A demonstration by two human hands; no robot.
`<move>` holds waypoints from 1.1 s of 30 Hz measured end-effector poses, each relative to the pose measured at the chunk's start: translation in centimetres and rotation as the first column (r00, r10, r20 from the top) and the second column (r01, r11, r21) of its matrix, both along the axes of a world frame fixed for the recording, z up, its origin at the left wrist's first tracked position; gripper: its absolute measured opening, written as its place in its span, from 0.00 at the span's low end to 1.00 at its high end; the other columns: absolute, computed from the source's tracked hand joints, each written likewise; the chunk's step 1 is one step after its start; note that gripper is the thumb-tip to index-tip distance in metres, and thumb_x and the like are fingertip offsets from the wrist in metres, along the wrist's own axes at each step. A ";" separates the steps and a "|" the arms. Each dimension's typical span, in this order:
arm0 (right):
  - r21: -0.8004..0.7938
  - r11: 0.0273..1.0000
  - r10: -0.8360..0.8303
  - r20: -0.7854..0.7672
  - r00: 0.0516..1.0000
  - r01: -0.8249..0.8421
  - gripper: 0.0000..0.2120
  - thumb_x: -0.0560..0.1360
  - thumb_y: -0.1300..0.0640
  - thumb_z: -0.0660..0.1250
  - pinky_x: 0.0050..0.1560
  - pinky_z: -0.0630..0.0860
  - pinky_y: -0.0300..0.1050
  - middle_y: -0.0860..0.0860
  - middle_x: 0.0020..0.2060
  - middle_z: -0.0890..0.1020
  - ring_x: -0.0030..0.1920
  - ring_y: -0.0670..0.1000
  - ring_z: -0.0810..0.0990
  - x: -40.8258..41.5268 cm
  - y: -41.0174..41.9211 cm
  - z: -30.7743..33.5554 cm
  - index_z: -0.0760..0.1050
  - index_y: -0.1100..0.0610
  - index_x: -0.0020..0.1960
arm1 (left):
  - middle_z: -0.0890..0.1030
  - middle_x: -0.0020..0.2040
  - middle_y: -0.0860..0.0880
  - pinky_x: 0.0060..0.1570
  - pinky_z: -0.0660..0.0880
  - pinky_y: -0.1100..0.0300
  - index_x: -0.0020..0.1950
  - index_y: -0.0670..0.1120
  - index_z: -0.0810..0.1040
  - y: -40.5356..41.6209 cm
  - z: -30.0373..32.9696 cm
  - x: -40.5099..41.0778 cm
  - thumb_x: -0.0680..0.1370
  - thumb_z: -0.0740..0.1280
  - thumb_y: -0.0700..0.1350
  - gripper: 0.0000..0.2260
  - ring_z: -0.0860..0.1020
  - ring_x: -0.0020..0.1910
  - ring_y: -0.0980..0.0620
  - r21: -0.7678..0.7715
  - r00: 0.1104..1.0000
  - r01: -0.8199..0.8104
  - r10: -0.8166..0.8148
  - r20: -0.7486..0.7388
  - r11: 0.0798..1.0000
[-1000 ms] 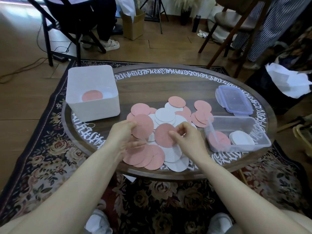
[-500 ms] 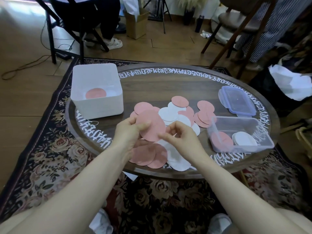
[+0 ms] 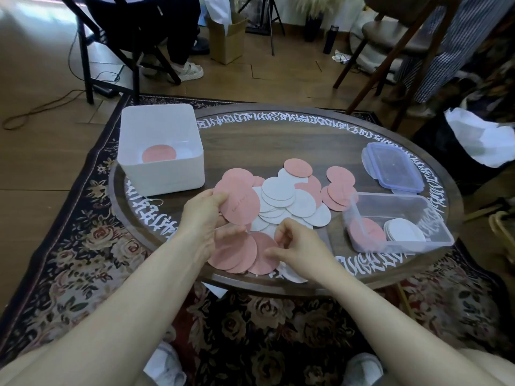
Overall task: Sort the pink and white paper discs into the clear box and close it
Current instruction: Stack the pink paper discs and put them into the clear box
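The left hand (image 3: 206, 215) pinches a small stack of pink discs (image 3: 241, 203) between thumb and fingers and holds it a little above the table, tilted toward the camera. The right hand (image 3: 298, 243) has its fingers curled, with the fingertips (image 3: 280, 232) over the near pink discs (image 3: 245, 252); I cannot tell if they hold anything.

The discs lie on a round dark wooden table (image 3: 278, 140) with white script around its rim. Under the table is a dark carpet with roses (image 3: 83, 246), and beyond it a wooden floor with chairs and a cardboard box (image 3: 225, 37).

Just behind both hands is the loose pile of white discs (image 3: 289, 201), with more pink discs (image 3: 338, 188) at its far and right side. The clear box (image 3: 398, 221) stands to the right of the right hand, near the table edge. Inside it a pink stack (image 3: 366, 232) lies on the left and a white stack (image 3: 404, 232) on the right. Its lid (image 3: 391, 167) lies on the table behind the box. A white tub (image 3: 161, 151) stands at the far left with one pink disc (image 3: 159, 153) inside.
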State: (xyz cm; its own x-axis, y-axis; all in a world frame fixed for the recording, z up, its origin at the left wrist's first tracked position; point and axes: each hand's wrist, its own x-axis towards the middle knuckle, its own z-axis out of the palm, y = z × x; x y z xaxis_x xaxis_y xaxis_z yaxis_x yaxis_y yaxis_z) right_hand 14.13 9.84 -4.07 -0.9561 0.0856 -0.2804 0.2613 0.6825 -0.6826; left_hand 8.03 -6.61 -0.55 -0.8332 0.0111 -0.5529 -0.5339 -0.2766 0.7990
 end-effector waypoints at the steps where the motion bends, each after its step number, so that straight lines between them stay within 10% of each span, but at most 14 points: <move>1: -0.045 0.999 -0.017 0.012 1.000 0.018 0.13 0.68 0.55 0.74 0.39 0.70 0.44 0.46 0.33 0.76 0.33 0.46 0.72 -0.2 0.3 0.2 0.69 0.50 0.38 | 0.80 0.46 0.43 0.31 0.82 0.51 0.46 0.47 0.76 0.0 0.0 0.0 0.80 0.62 0.42 0.05 0.82 0.37 0.46 0.002 1.000 0.003 -0.003 0.000 1.000; 6: -0.260 0.948 -0.186 0.018 0.982 0.184 0.08 0.73 0.64 0.69 0.23 0.69 0.40 0.53 0.28 0.76 0.23 0.46 0.74 -0.8 2.4 2.0 0.70 0.57 0.40 | 0.79 0.52 0.41 0.28 0.81 0.53 0.54 0.44 0.76 0.2 -0.2 -0.1 0.80 0.62 0.42 0.06 0.82 0.41 0.44 0.027 0.999 0.029 -0.030 0.019 0.999; 13: -0.679 0.658 -0.361 0.097 0.927 0.327 0.05 0.77 0.70 0.62 0.27 0.79 0.43 0.58 0.31 0.75 0.24 0.50 0.78 -1.3 3.2 3.7 0.68 0.62 0.46 | 0.79 0.54 0.41 0.26 0.80 0.54 0.59 0.44 0.75 0.6 -0.3 0.0 0.79 0.63 0.42 0.10 0.82 0.42 0.45 0.026 0.998 0.050 -0.051 0.022 0.998; 22: -0.756 0.556 -0.469 0.057 0.881 0.345 0.04 0.77 0.68 0.63 0.28 0.79 0.42 0.57 0.33 0.76 0.26 0.49 0.79 -1.4 3.2 3.6 0.69 0.62 0.46 | 0.79 0.53 0.42 0.27 0.80 0.56 0.48 0.45 0.78 0.7 -0.1 0.3 0.79 0.64 0.42 0.04 0.81 0.43 0.45 -0.015 0.999 0.002 -0.003 -0.032 1.000; 29: -0.759 0.587 -0.350 0.076 0.934 0.282 0.06 0.74 0.66 0.68 0.29 0.78 0.42 0.54 0.32 0.78 0.28 0.50 0.80 -0.4 2.4 3.2 0.71 0.60 0.47 | 0.83 0.44 0.47 0.38 0.82 0.52 0.50 0.46 0.80 2.5 0.1 1.7 0.75 0.70 0.39 0.05 0.83 0.40 0.49 -0.062 0.933 0.274 -0.280 -0.227 0.960; 33: -0.485 0.870 -0.174 -0.134 0.976 0.088 0.10 0.72 0.61 0.72 0.29 0.69 0.38 0.48 0.39 0.80 0.31 0.49 0.74 0.2 3.2 2.6 0.76 0.54 0.51 | 0.83 0.47 0.42 0.41 0.82 0.49 0.51 0.44 0.78 3.3 -0.5 2.3 0.75 0.69 0.36 0.07 0.83 0.44 0.44 -0.162 0.884 0.327 -0.362 -0.297 0.931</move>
State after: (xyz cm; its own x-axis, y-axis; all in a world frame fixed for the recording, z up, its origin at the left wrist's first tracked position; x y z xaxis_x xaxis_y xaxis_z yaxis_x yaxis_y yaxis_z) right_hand 14.35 13.03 -1.45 -0.9815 0.1110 -0.1561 0.1784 0.2334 -0.9559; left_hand 10.29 -3.32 -1.04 -0.9181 0.2862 -0.2742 -0.2941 -0.0280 0.9554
